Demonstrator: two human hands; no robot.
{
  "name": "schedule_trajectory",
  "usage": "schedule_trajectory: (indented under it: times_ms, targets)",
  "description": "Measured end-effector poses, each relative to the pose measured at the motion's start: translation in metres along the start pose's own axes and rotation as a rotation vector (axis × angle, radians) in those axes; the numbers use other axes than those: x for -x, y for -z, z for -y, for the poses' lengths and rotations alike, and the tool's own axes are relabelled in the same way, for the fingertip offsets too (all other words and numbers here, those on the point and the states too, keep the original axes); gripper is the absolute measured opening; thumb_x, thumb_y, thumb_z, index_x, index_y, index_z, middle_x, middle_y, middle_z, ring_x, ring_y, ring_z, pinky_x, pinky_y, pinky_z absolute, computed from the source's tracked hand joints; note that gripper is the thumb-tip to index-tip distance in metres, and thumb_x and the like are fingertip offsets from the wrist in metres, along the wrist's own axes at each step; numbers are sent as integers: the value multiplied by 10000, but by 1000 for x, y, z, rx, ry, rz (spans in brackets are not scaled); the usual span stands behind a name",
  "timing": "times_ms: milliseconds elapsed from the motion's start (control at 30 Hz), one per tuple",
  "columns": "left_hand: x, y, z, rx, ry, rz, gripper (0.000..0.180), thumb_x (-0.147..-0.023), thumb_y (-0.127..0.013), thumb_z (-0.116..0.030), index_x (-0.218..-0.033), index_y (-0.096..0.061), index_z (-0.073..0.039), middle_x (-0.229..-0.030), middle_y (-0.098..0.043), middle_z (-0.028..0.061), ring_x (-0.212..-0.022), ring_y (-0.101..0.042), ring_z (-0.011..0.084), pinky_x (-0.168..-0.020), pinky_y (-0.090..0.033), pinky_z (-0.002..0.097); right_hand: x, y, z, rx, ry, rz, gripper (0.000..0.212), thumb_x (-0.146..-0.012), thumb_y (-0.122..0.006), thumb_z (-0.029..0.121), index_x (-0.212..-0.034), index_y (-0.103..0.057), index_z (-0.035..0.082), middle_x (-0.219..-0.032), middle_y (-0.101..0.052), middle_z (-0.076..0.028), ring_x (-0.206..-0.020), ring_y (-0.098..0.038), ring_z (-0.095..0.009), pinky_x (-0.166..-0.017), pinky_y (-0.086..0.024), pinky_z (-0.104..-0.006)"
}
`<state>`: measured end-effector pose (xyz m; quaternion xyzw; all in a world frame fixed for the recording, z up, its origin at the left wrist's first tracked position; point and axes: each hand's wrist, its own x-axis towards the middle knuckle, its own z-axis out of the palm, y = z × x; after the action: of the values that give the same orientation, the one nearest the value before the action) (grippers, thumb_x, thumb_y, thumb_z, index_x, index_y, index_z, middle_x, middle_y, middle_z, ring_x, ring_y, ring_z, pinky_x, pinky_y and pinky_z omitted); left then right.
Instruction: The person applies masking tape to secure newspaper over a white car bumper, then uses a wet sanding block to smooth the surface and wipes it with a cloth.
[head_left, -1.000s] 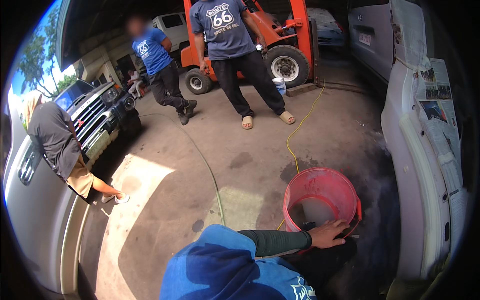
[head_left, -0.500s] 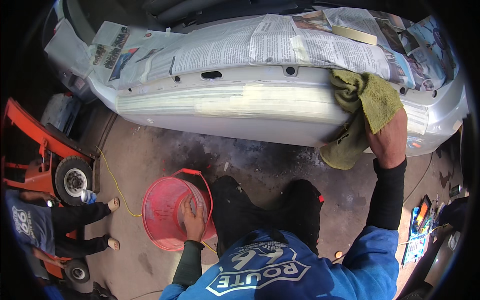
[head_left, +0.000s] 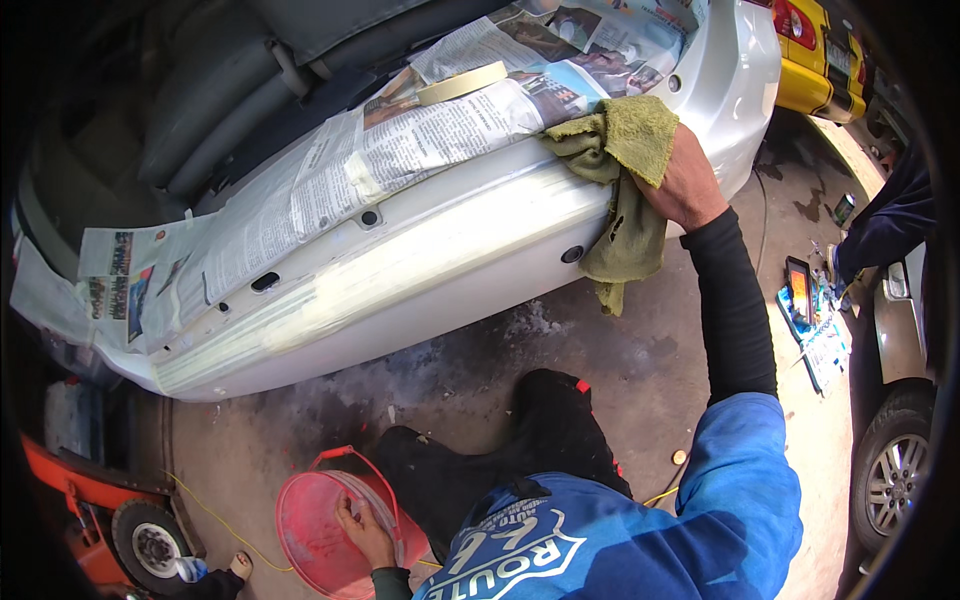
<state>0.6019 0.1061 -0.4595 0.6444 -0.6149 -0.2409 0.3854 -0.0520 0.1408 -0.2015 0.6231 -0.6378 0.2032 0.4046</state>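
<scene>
My right hand (head_left: 690, 185) grips a bunched olive-green cloth (head_left: 640, 135) against the right part of a silver-white car bumper (head_left: 450, 320). Loose folds of the cloth hang below the bumper's edge. Along the bumper runs a pale sanded band (head_left: 420, 250) with yellowish filler. Newspaper sheets (head_left: 300, 200) cover the area above it, and a roll of masking tape (head_left: 462, 83) lies on them. Low down, my left hand (head_left: 368, 538) is over a red plastic bucket (head_left: 300, 515), its fingers loosely bent and apart, with nothing visible in them.
An orange wheeled machine (head_left: 75, 490) stands at the lower left, beside a person's foot (head_left: 241, 565). A yellow cord (head_left: 215, 515) crosses the concrete floor. To the right are small supplies (head_left: 815, 320), another person's dark-clothed leg (head_left: 895, 220) and a car wheel (head_left: 893, 470). A yellow car (head_left: 815, 75) is behind.
The view has swung to the right, and the bumper now slants across it. My right hand with the cloth is farther right along the bumper. My left hand stays over the bucket.
</scene>
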Motion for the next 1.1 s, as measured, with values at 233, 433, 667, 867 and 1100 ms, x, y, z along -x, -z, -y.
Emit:
schedule_trajectory:
  times_ms: [233, 433, 667, 867, 1100]
  targets:
    - [2, -4, -27, -25, 36, -3, 431, -1050, -594, -170, -1439, -527, 3, -1434, -529, 168, -1341, -522, 305, -1071, -444, 401, 52, -16, -136, 61, -12, -31, 297, -930, -605, 87, -1212, -690, 42, -1247, -687, -198, -1176, -612, -442, -1003, -505, -487]
    - [-71, 45, -45, -122, -142, -224, 600, -982, -681, -276, -1514, -487, -75, -1506, -503, 205, -1424, -477, 402, -1174, -362, 513, 91, -57, -234, -324, -569, 131, 336, -1043, -496, 143, -1282, -637, -46, -1280, -686, -168, -1155, -659, -280, -1024, -497, -402]
    - [-308, 168, -69, -268, -69, -465, 575, -928, -616, -152, -1500, -559, -129, -1359, -588, 246, -1248, -591, 428, -1073, -464, 490, 173, -103, -140, -509, -841, 171, 364, -1033, -507, 170, -1294, -624, -55, -1267, -688, -172, -1124, -674, -280, -999, -520, -404]
    - [-425, 204, -49, -23, -104, -433, 563, -853, -511, -30, -1332, -741, -215, -1378, -641, 278, -1297, -610, 421, -1133, -463, 445, 227, -104, -34, -819, -1132, 199, 392, -1024, -516, 194, -1304, -613, -63, -1256, -690, -176, -1097, -688, -281, -977, -539, -406]
    - [-460, 206, -29, -49, -19, -374, 592, -825, -512, 2, -1340, -734, -187, -1331, -685, 248, -1292, -633, 383, -1116, -475, 406, 239, -105, 8, -1183, -1296, 141, 427, -1014, -527, 221, -1316, -599, -72, -1243, -692, -179, -1065, -703, -281, -953, -562, -409]
